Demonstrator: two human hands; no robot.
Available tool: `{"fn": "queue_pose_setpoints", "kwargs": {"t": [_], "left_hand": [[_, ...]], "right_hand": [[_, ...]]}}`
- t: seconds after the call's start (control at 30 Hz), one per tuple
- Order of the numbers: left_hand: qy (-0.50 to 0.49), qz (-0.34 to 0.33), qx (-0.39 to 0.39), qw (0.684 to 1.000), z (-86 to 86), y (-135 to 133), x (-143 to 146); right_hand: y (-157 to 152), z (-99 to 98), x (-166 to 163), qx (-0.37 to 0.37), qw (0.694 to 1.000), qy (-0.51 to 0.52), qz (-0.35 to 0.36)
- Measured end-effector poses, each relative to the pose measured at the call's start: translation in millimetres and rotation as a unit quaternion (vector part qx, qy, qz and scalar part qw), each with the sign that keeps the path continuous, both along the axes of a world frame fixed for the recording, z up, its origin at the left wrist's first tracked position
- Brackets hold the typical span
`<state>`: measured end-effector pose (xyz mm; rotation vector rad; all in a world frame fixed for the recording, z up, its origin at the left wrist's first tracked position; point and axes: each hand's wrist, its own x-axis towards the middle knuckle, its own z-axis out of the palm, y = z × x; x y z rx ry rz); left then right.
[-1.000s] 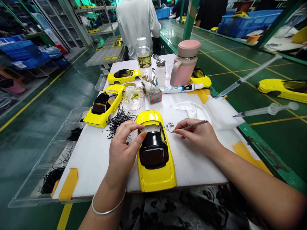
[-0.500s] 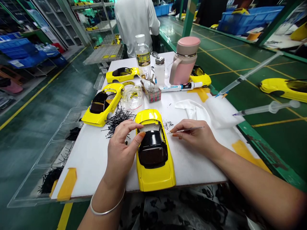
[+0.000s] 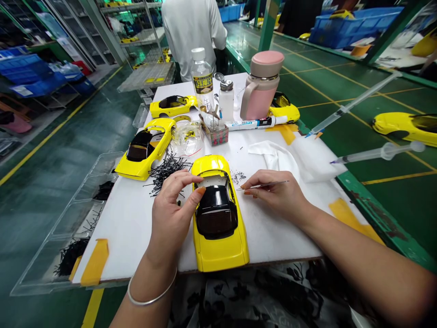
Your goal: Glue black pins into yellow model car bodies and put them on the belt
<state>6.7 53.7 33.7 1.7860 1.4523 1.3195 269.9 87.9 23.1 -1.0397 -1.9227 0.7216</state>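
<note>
A yellow toy car body (image 3: 218, 237) with a black roof lies lengthwise on the white work board (image 3: 136, 228) in front of me. My left hand (image 3: 172, 209) rests against the car's left side, thumb on the black roof edge and fingers curled over. My right hand (image 3: 276, 193) pinches metal tweezers (image 3: 264, 185), whose tip points at a scatter of tiny black parts (image 3: 238, 176) just right of the car's hood. A pile of thin black sticks (image 3: 167, 168) lies left of the hood.
Other yellow car bodies (image 3: 145, 148) (image 3: 172, 105) (image 3: 285, 109) sit further back, with a clear bottle (image 3: 202, 79), a pink mug (image 3: 261, 86), a marker pen (image 3: 256, 123) and a white cloth (image 3: 273, 157). A clear tray (image 3: 68, 228) holds black parts at left. A person in white (image 3: 193, 27) stands beyond.
My right hand has slid slightly left, bringing the tweezer tip closer to the tiny black parts. The left hand and the car have stayed put.
</note>
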Motion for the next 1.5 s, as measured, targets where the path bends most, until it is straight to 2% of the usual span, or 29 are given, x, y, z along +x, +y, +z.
{"fn": "queue_pose_setpoints", "kwargs": {"t": [0.17, 0.3, 0.43, 0.53, 0.73, 0.97, 1.5], "left_hand": [[0.002, 0.001, 0.005, 1.0, -0.3, 0.5, -0.3], [-0.001, -0.001, -0.003, 1.0, -0.8, 0.5, -1.2], [-0.005, -0.003, -0.001, 1.0, -1.6, 0.9, -1.7], [-0.002, -0.003, -0.005, 1.0, -1.6, 1.9, -1.1], [0.008, -0.017, -0.008, 1.0, -0.5, 1.9, -0.3], [0.001, 0.0, -0.002, 1.0, -2.6, 2.0, -1.7], [0.012, -0.002, 0.0, 1.0, -1.3, 0.3, -0.9]], "right_hand": [[0.0, -1.0, 0.0, 0.002, 1.0, -0.002, 0.002], [0.9, -0.6, 0.0, 0.033, 0.999, -0.004, 0.01], [-8.6, 8.2, 1.7, 0.118, 0.992, -0.045, 0.009], [-30.7, 12.5, 5.4, 0.19, 0.979, -0.078, 0.006], [-74.7, -3.5, 13.1, 0.26, 0.958, -0.118, -0.014], [-68.1, -9.6, 3.1, 0.316, 0.944, -0.094, 0.022], [-63.3, -9.4, -2.1, 0.317, 0.944, -0.083, 0.039]]}}
